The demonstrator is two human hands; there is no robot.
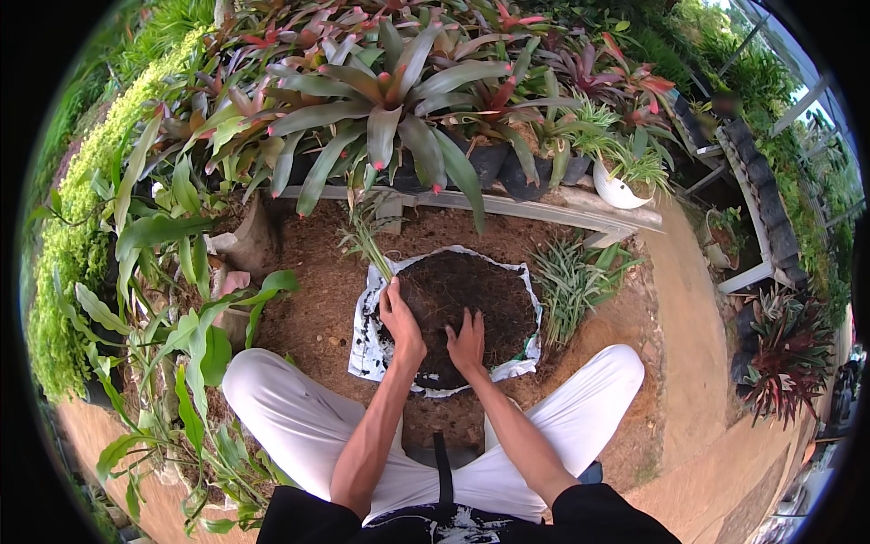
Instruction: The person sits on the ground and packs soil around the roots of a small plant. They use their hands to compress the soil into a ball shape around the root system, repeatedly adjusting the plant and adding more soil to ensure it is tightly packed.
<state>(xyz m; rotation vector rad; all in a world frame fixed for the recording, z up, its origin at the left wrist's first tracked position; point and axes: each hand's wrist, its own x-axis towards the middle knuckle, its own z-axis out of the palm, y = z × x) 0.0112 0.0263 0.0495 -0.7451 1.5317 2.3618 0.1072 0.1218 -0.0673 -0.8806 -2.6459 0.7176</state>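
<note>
A bundle of thin green plant cuttings [372, 249] is pinched in my left hand [402, 325], its leafy end pointing away from me. That hand is over the left side of an opened white sack [364, 359]. Dark, fibrous soil [499, 299] is heaped on the sack, with crumbs of it spread along the sack's left part. My right hand [467, 342] rests on the soil near the middle, fingers spread and fingertips against the surface; no object shows in it. To the right of the sack, a larger pile of similar green cuttings [569, 289] lies on the ground.
Potted bromeliads [387, 95] crowd a bench with a grey rail [516, 212] beyond the sack. A white hanging pot [617, 187] stands at its right end. Leafy plants [197, 347] grow close on my left. Brown coir-like fibre [598, 343] lies near my right knee.
</note>
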